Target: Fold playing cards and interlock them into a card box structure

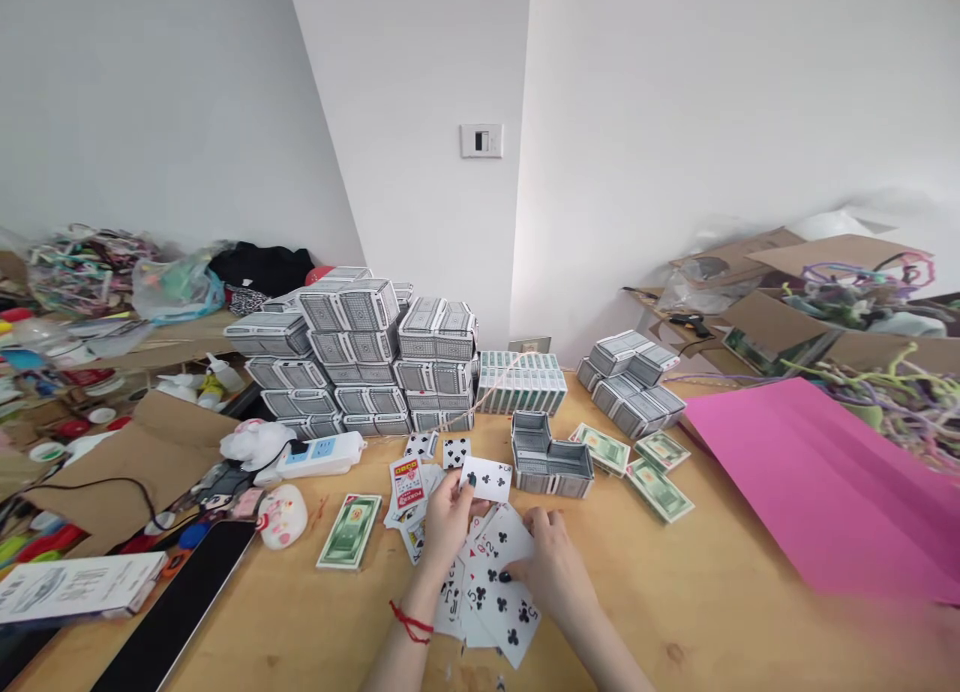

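My left hand is closed on a three of clubs playing card, its thumb on the card's face. Below it, a loose heap of face-up playing cards lies fanned on the table. My right hand grips cards at the heap's right side, thumb on top and fingers curled at the edge. Just beyond my hands stands an L-shaped open tray folded from grey-backed cards. More loose cards, one red and marked POKER, lie left of my left hand.
Grey card-built blocks stand stacked at the back, with a smaller group at right. Green card packs lie on both sides. A power strip, a dark tablet-like slab and a pink sheet flank the work area.
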{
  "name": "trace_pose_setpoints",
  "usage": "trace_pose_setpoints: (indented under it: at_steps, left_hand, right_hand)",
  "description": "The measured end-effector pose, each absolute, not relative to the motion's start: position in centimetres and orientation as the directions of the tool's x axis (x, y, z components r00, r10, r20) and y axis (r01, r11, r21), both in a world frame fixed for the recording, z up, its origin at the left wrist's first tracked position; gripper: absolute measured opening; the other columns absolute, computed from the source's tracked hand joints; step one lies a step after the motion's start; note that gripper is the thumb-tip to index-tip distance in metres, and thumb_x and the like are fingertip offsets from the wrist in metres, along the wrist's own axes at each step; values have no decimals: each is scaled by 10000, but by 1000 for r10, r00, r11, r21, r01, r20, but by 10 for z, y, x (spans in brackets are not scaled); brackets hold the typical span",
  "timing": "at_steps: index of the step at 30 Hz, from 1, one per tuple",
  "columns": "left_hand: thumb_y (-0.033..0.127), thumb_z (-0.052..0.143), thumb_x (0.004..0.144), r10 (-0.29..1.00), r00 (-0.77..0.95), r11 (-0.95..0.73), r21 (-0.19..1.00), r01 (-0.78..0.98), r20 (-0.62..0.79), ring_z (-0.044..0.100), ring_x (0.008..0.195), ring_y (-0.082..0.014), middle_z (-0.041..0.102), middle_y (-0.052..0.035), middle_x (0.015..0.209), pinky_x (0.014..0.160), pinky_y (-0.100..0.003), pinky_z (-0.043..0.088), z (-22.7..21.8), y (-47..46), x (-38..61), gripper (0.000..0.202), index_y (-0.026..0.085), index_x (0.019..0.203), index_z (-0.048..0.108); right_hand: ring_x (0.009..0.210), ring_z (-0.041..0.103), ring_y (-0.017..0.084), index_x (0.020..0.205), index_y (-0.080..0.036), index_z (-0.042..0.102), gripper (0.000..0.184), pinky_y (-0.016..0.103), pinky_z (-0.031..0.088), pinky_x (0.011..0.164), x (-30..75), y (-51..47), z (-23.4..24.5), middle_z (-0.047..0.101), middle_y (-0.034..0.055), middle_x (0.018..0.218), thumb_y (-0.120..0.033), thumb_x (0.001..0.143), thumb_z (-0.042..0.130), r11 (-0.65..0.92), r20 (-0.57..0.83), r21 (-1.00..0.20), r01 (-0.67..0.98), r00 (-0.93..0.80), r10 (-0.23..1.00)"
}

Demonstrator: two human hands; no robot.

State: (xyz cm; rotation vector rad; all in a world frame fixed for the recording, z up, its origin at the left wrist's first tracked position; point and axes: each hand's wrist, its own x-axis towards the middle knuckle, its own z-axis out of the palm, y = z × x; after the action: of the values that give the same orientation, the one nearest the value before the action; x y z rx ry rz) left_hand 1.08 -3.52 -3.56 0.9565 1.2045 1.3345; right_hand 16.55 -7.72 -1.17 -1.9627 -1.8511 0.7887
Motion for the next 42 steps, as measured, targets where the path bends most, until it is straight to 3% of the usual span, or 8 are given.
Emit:
trace_pose_setpoints:
  at_steps: [7, 13, 19, 21, 25, 29, 36, 42]
  left_hand:
    - [340, 601, 668, 981, -162, 76, 974, -214, -112, 657, 686, -201, 666, -60, 823, 668, -345, 543, -30, -35, 12, 300, 147, 897, 595]
    - [378, 596, 674, 979, -191, 30, 982, -184, -65, 643, 729, -217, 658, -69, 812, 651, -347, 532, -28, -36, 12, 334, 139, 906, 590]
    - [422, 598, 677, 890, -451, -68, 997, 22, 71, 602, 764, -203, 651, -61, 800, 670, -288, 489, -25, -38, 4, 311, 145, 817, 617]
    - [401, 615, 668, 861, -500, -78, 996, 45, 90, 589, 704, -175, 640, -43, 745, 626, -255, 473, -24, -38, 1, 273, 150, 776, 625]
    - [360, 645, 650, 911, -409, -49, 975, -218, -46, 573, 555, -131, 596, 4, 614, 534, -227, 456, -16, -39, 1, 245, 153, 767, 587]
    - [324, 658, 636, 962, -241, 32, 932, -361, -126, 603, 580, -146, 626, -19, 691, 547, -247, 475, -7, -42, 9, 250, 148, 778, 553]
    - [399, 574, 712, 998, -37, 54, 998, 23, -53, 401, 351, -79, 438, 67, 383, 380, -177, 307, -7, -51, 21, 274, 172, 593, 479]
    - [514, 521, 715, 972, -233, 21, 996, 92, 1, 465, 442, -116, 485, 39, 466, 435, -204, 356, -9, -53, 28, 366, 181, 574, 461]
  right_hand:
    - [679, 554, 208, 634, -205, 520, 100, 263, 385, 590, 174, -68, -12, 591, 21, 676, -183, 576, 598, -49, -47, -698, 715, 22, 999]
    - [597, 601, 188, 770, -220, 603, 118, 261, 401, 541, 176, -66, -19, 678, 23, 717, -280, 724, 513, -26, 36, -859, 511, 112, 993]
    - [931, 548, 233, 746, -206, 648, 219, 357, 420, 808, 175, -65, -22, 663, 89, 943, -303, 806, 462, 306, 449, -779, 547, 147, 881]
    - [867, 547, 227, 724, -203, 657, 225, 365, 423, 796, 175, -66, -21, 666, 88, 870, -328, 801, 487, 345, 512, -761, 549, 183, 839]
    - [489, 501, 154, 718, -181, 629, 330, 270, 419, 477, 172, -69, -20, 569, 26, 547, -451, 802, 459, 115, 221, -922, 370, 257, 941]
    - [338, 446, 126, 888, -170, 581, 424, 238, 338, 317, 168, -64, -23, 536, -3, 507, -551, 771, 437, -99, -95, -995, 21, 133, 987]
    - [588, 571, 155, 1039, -214, 551, 452, 249, 443, 478, 169, -58, -19, 649, 49, 839, -392, 644, 678, -169, -129, -918, -359, -132, 983]
    - [621, 578, 146, 880, -148, 653, 320, 268, 451, 593, 170, -62, -10, 656, 55, 741, -322, 622, 728, -215, -98, -888, -407, -290, 952]
